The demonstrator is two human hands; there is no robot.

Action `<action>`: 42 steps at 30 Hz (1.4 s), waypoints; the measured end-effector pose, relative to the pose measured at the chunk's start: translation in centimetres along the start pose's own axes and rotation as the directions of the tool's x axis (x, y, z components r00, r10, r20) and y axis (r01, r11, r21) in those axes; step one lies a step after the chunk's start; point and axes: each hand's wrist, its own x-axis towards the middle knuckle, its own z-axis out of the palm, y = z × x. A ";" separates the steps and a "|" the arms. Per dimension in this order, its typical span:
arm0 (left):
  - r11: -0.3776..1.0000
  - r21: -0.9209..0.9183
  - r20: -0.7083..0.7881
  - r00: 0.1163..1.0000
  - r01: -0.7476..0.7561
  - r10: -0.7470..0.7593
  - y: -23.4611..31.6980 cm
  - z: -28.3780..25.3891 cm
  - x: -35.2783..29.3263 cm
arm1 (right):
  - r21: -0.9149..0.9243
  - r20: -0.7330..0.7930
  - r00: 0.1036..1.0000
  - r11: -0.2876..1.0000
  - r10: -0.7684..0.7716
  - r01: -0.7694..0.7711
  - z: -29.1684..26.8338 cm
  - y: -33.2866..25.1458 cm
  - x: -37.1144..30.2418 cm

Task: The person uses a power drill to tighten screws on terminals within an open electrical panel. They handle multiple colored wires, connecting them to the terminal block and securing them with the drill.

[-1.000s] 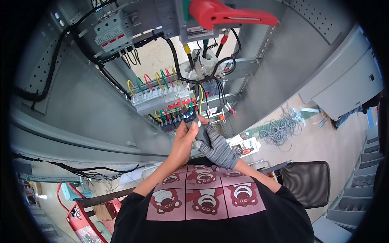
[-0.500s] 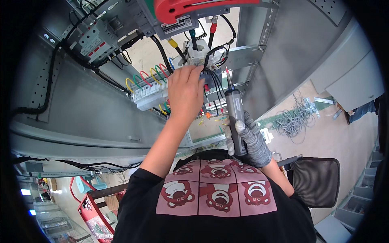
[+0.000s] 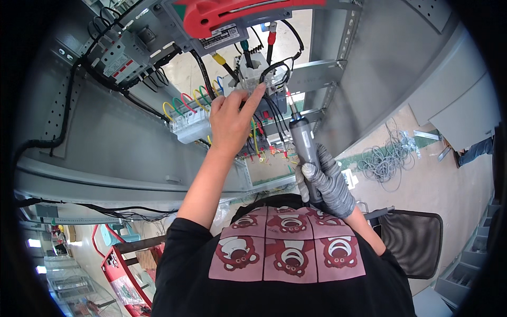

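My bare left hand (image 3: pixel 231 122) is raised inside a grey metal cabinet. Its index finger reaches to a clear and white plastic component (image 3: pixel 252 74) beside a loop of black wire (image 3: pixel 274 66); the other fingers are partly bent, and I see nothing held in them. In a grey knitted glove, my right hand (image 3: pixel 328 182) is wrapped around a grey and black electric screwdriver (image 3: pixel 303 138). The screwdriver points up, its reddish tip close to the component's right side. Whether the tip touches anything, I cannot tell.
Above stands a red-handled switch unit (image 3: pixel 227 16). Coloured wire loops arch over a terminal row (image 3: pixel 191 127) at the left. Cabinet walls (image 3: pixel 369 79) enclose both sides. Outside lie a coil of grey cable (image 3: pixel 388 161), a black mesh chair (image 3: pixel 412 244) and a red cart (image 3: pixel 124 274).
My left hand has shifted slightly left, and its index finger now stretches away from the others. The screwdriver's tip has moved a little left, nearer the component. The view has shifted slightly.
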 end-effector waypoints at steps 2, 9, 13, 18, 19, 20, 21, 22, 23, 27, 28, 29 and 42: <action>1.000 -0.001 0.046 0.999 -0.018 0.018 0.1 -0.5 0.2 | -0.042 -0.032 0.998 0.997 -0.058 0.057 0.0 -1.2 0.3; 0.999 0.034 0.094 0.995 0.013 -0.016 1.3 -1.5 1.2 | -0.337 -0.282 0.828 0.858 -0.485 0.388 -1.8 -4.0 7.1; 0.999 0.017 0.101 0.994 0.033 -0.035 1.9 -1.2 2.0 | -0.511 -0.147 0.691 0.652 -0.708 0.560 -3.9 -5.1 13.4; 0.997 -0.081 0.173 0.985 -0.003 0.017 1.4 -1.2 1.7 | -0.491 0.070 0.718 0.603 -0.692 0.629 -3.9 -5.7 16.4; 0.995 -0.095 0.196 0.980 0.000 0.019 1.3 -1.4 1.7 | -0.498 0.088 0.714 0.591 -0.694 0.635 -3.6 -5.7 16.5; 0.995 -0.100 0.232 0.972 0.004 0.019 1.3 -1.5 1.7 | -0.585 0.095 0.713 0.540 -0.695 0.605 -4.0 -5.5 16.7; 0.995 -0.104 0.268 0.963 0.009 0.019 1.5 -1.8 1.9 | -0.553 0.120 0.717 0.554 -0.687 0.623 -4.3 -5.6 17.1; 0.994 -0.109 0.303 0.953 0.013 0.020 1.6 -2.0 2.1 | -0.519 0.145 0.720 0.567 -0.679 0.639 -4.4 -5.7 17.4; 0.996 -0.086 0.328 0.945 0.023 0.007 1.6 -2.0 2.2 | -0.486 0.169 0.723 0.582 -0.670 0.652 -4.5 -5.8 17.5; 0.998 0.024 0.345 0.936 0.060 -0.065 2.4 -1.7 2.5 | -0.664 0.293 0.752 0.440 -0.590 0.604 -5.7 -6.0 18.6; 0.995 0.065 0.345 0.934 0.073 -0.091 2.7 -1.4 2.4 | -0.674 0.310 0.791 0.464 -0.527 0.574 -6.1 -6.2 19.1; 0.991 0.103 0.345 0.932 0.082 -0.113 2.9 -0.9 2.4 | -0.698 0.307 0.804 0.453 -0.510 0.554 -6.7 -6.1 19.9; 0.957 0.156 -0.086 0.969 0.244 -0.233 3.2 0.5 -0.4 | -0.892 0.277 0.823 0.186 -0.495 0.412 -4.3 -7.6 21.1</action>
